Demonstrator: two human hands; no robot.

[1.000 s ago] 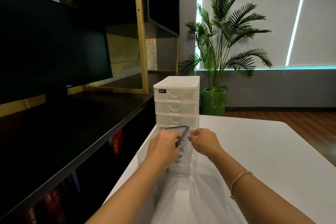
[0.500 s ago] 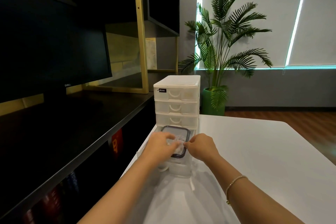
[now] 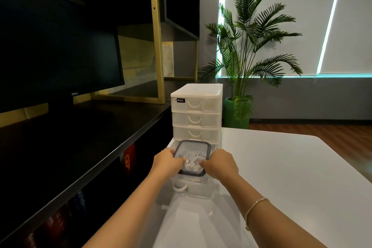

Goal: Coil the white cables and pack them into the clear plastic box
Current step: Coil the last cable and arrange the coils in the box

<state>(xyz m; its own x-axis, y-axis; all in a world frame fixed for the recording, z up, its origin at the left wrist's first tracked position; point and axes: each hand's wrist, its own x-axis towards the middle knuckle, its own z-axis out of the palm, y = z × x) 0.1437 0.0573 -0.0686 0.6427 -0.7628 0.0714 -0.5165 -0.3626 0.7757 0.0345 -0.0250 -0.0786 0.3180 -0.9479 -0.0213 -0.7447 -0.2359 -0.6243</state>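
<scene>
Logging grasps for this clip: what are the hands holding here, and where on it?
Both hold the clear plastic box with white cables inside: left hand on its left edge, right hand on its right edge.

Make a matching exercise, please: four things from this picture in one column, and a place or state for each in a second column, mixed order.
Things:
1. white cables
2. bottom drawer
3. bracelet
4. potted plant

Places or states:
A. on the floor beyond the table
B. on the right wrist
C. pulled out of the drawer unit
D. under the grey-rimmed lid, inside the clear box

Pairs: 1-D, 2-C, 3-B, 4-A
</scene>
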